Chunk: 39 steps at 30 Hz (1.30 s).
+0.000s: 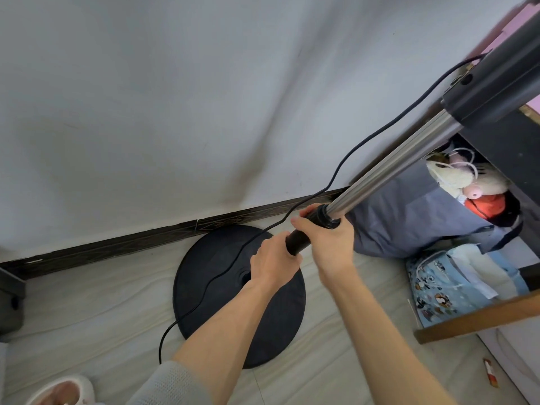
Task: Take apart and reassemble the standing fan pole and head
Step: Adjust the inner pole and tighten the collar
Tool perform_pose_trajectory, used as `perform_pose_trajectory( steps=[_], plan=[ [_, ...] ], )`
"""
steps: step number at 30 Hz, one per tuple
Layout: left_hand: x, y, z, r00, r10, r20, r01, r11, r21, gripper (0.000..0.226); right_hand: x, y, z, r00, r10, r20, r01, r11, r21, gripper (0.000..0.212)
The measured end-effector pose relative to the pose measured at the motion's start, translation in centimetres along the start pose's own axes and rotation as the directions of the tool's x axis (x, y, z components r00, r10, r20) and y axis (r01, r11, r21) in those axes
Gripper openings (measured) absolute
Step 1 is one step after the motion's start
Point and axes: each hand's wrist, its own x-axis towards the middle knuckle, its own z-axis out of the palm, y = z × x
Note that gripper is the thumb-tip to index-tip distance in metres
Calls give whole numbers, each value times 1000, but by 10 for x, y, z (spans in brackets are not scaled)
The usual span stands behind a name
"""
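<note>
The standing fan rises from its round black base (204, 258) on the floor. A black lower pole (298, 241) leads up to a black collar (325, 217), from which a silver inner pole (394, 162) runs to the dark fan neck (496, 80) at the top right. My left hand (274, 261) grips the black lower pole. Just above it, my right hand (327, 244) is wrapped round the collar. A black power cord (344, 159) hangs from the neck and trails over the base.
A grey wall with a dark skirting board (117, 247) stands behind the fan. At the right are a grey cloth bundle (409, 223), soft toys (467, 179), a patterned blue bag (453, 287) and a wooden bar (482, 320). A slipper (64, 390) shows at the bottom left.
</note>
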Motion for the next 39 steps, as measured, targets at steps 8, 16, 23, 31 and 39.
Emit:
perform_pose_trajectory(
  steps=[8, 16, 23, 31, 39],
  plan=[
    [0, -1, -3, 1000, 10, 14, -10, 1000, -19, 14, 13, -6, -29, 907, 66, 417, -75, 997, 5, 29],
    [2, -1, 1, 1000, 9, 23, -8, 1000, -30, 6, -5, 8, 9, 994, 21, -104, -16, 999, 50, 22],
    [1, -1, -2, 1000, 20, 23, -19, 999, -29, 16, 16, -3, -27, 906, 69, 418, -70, 997, -12, 29],
    [3, -1, -2, 998, 21, 58, -18, 999, -50, 10, -4, 12, 20, 977, 4, -213, 12, 997, 72, 19],
    [2, 2, -4, 999, 6, 54, -4, 999, -34, 17, 12, -5, -20, 957, 22, 289, -28, 999, 18, 26]
  ],
)
